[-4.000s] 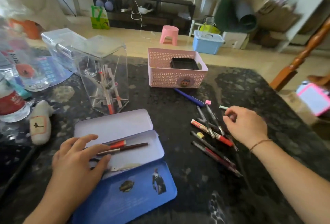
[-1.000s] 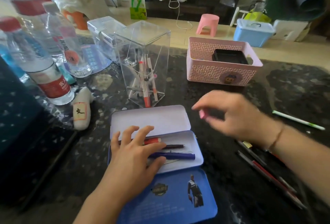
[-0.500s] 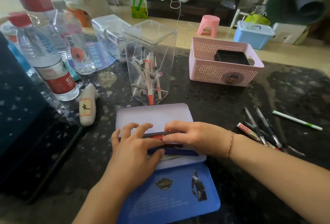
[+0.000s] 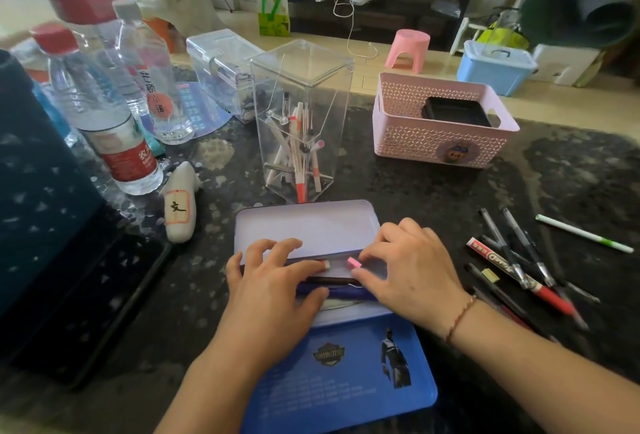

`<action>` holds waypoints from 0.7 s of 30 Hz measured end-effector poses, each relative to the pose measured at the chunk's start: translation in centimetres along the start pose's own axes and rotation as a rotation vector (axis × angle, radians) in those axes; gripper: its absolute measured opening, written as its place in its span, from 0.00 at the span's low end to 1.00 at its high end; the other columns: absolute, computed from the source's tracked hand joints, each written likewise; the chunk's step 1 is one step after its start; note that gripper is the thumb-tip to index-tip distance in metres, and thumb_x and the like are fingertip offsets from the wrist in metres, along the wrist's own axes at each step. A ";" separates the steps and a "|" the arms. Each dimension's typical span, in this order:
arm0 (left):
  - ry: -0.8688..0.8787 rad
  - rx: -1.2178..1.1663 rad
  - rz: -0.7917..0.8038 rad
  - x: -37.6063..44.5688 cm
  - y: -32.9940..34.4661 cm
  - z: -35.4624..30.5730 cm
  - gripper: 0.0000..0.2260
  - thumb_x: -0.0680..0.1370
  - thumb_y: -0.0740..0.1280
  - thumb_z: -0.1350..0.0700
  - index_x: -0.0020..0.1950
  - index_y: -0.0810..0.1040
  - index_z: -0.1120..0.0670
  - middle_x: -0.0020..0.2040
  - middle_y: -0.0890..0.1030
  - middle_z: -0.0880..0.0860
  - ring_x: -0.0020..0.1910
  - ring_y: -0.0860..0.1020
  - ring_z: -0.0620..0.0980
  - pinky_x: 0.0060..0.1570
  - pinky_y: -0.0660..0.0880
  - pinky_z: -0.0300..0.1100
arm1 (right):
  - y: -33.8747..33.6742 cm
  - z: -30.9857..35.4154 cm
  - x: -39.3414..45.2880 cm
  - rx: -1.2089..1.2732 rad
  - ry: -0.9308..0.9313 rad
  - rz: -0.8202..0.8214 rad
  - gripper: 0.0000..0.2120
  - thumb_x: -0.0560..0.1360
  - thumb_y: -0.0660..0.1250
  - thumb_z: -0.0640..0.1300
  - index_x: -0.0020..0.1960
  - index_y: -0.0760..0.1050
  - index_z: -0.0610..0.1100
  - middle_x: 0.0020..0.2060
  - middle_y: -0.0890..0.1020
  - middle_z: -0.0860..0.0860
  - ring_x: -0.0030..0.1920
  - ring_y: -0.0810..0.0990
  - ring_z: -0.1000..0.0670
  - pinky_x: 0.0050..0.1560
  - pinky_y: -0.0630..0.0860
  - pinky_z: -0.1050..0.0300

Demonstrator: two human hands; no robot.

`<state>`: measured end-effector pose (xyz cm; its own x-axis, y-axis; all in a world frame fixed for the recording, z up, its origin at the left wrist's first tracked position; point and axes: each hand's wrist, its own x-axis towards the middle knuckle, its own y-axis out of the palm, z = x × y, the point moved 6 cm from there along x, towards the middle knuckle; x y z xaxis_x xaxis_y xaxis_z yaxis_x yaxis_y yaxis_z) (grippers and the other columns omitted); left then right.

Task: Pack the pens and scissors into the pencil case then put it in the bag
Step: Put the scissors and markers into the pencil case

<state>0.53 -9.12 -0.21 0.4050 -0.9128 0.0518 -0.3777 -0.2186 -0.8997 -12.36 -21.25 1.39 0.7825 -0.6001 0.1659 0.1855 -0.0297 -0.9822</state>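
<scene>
The left hand (image 4: 273,281) lies spread flat in the open pencil case (image 4: 304,226) at the near middle of the desk (image 4: 415,191), the right hand (image 4: 408,274) pinches a pink eraser (image 4: 354,263) there, and the loose pens (image 4: 498,260) at right seem light, slippery and best pinched mid-barrel.

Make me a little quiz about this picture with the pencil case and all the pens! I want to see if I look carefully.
1. True or false: the pencil case is shut.
2. Pick one: what small thing does the right hand hold at its fingertips? A) a yellow sticker B) a pink eraser C) a bottle cap
3. Fill in the word: the loose pens lie on the table to the ___ of the case.

Key: 1 false; 2 B; 3 right.
</scene>
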 end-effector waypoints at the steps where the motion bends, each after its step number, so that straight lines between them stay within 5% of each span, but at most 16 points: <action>1: -0.005 0.001 0.002 0.0 0.0 0.0 0.15 0.74 0.63 0.38 0.61 0.74 0.34 0.71 0.67 0.42 0.71 0.56 0.49 0.71 0.50 0.57 | 0.1 0.0 0.1 0.014 0.007 0.006 0.18 0.74 0.59 0.64 0.47 0.82 0.54 0.40 0.75 0.58 0.42 0.68 0.54 0.41 0.69 0.55; 8: -0.007 0.001 0.021 0.1 0.2 0.2 0.16 0.75 0.62 0.38 0.62 0.73 0.33 0.71 0.65 0.41 0.71 0.55 0.48 0.71 0.49 0.56 | 0.0 1.1 1.1 -0.079 0.061 0.111 0.14 0.78 0.59 0.58 0.53 0.81 0.56 0.45 0.78 0.56 0.47 0.67 0.51 0.46 0.66 0.53; 21: 0.024 0.024 0.025 0.5 0.9 -0.2 0.19 0.71 0.60 0.35 0.60 0.75 0.35 0.69 0.70 0.44 0.70 0.62 0.53 0.69 0.54 0.63 | 0.2 2.1 1.1 -0.060 0.156 -0.022 0.17 0.76 0.57 0.56 0.43 0.83 0.52 0.37 0.79 0.54 0.43 0.69 0.50 0.43 0.62 0.52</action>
<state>0.21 -9.83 -0.86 0.3749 -0.9262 0.0390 -0.3677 -0.1873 -0.9109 -10.21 -20.24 1.61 0.6760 -0.7156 0.1762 0.1618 -0.0891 -0.9828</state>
